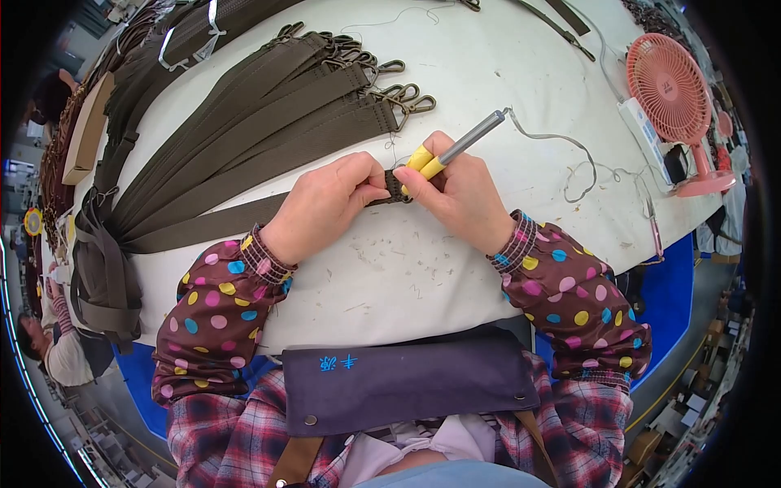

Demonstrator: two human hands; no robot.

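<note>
My left hand [329, 198] pinches the stitched end of a dark olive webbing strap [236, 221] between thumb and fingers. In my right hand [465, 195] is a corded pen-like tool [473, 138], grey at the top with yellow wrapping lower down. A second yellow-wrapped piece [420, 158] shows beside it, and I cannot make out whether the two are joined. The tool's tip is hidden at the strap end, where both hands nearly meet. Beyond them, a fan of similar straps [277, 114] ends in metal snap hooks [415, 99].
A grey cord [561, 140] trails from the tool across the white tabletop [358, 301], which has scattered thread bits. At the right stands a pink fan [669, 89]. The straps gather into a bundle [106, 276] hanging over the table's left edge. More tied straps [195, 41] lie behind.
</note>
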